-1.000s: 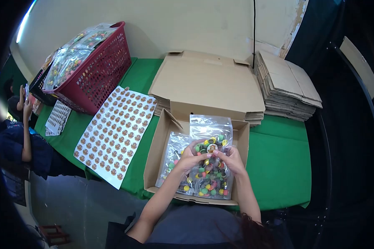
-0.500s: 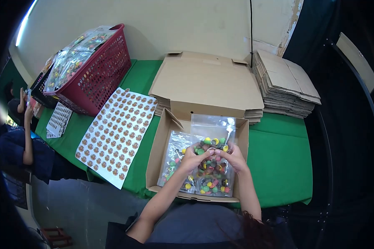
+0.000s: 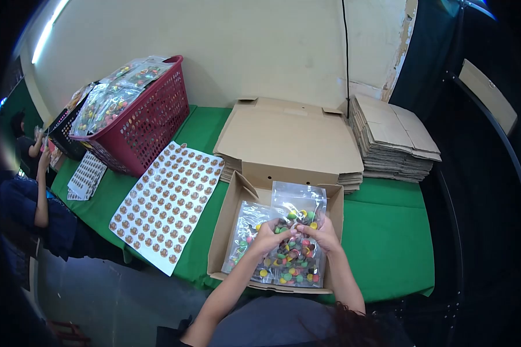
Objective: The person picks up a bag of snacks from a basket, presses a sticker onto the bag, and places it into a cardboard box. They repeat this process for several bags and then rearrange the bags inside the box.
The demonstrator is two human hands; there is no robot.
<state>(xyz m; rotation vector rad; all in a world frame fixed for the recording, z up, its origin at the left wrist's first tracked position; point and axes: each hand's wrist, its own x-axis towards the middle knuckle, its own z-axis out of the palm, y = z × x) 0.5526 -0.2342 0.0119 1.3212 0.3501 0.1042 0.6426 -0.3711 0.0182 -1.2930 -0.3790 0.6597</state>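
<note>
My left hand (image 3: pixel 267 238) grips the left side of a clear zip bag (image 3: pixel 300 199) of round, colourful sweets. On its right side my right hand (image 3: pixel 323 236) is closed the same way. Both thumbs come together on the bag's front, around its middle; whether anything small lies under them I cannot make out. The bag is above an open cardboard box (image 3: pixel 219 248), its sealed strip toward the back. Inside the box, to the left, lies another bag of sweets (image 3: pixel 246 234), partly covered by my left hand and wrist.
Left of the box lies a sheet of round brown stickers (image 3: pixel 165 202). Behind it stands a red basket (image 3: pixel 150 121) heaped with filled bags. Flattened cardboard boxes (image 3: pixel 289 133) are stacked behind, with another stack (image 3: pixel 393 136) at right. A co-worker (image 3: pixel 35 211) is at far left.
The camera view has tilted up slightly, so everything sits lower in the picture. My hands still hold the bag with the thumbs together, and the bag looks flatter over the box.
</note>
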